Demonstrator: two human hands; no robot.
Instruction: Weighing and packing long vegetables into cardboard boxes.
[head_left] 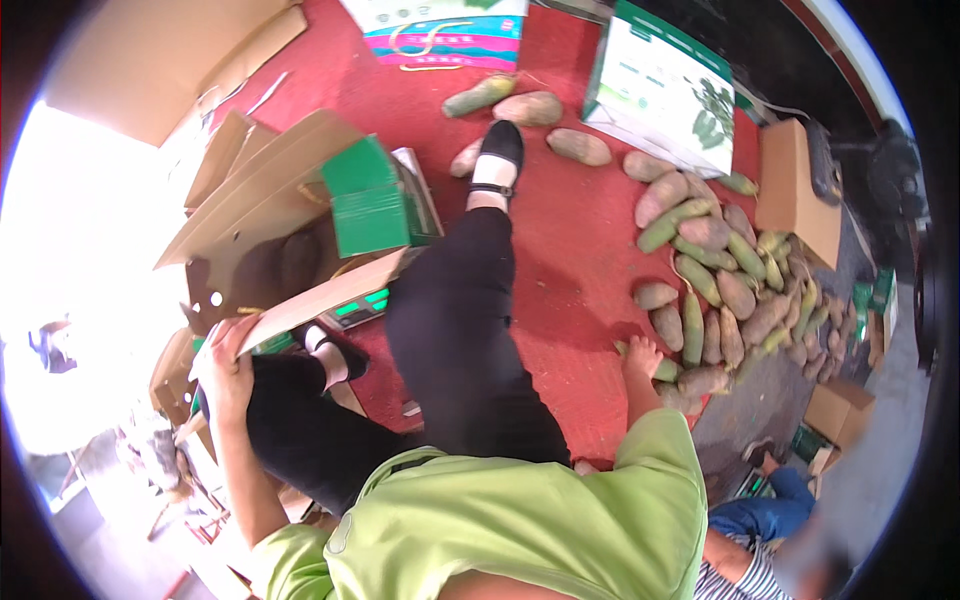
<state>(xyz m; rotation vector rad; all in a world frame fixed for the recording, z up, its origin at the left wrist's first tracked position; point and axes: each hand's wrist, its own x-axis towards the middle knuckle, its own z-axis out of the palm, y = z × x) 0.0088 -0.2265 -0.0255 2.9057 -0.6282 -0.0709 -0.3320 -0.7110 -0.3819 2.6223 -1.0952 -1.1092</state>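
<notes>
On the left, my left hand is closed over the edge of a cardboard flap of an open box. Dark shapes lie in shadow inside that box. To the right, my right hand is closed over a green radish, whose ends show on either side of my fingers. This radish lies at the near left edge of a pile of long green and brownish-pink root vegetables. Under the flap, a scale display glows green.
Several loose roots lie on the red floor covering near my shoe. A white and green carton and a colourful printed box stand beyond. A brown box is at far right. Another person works at lower right.
</notes>
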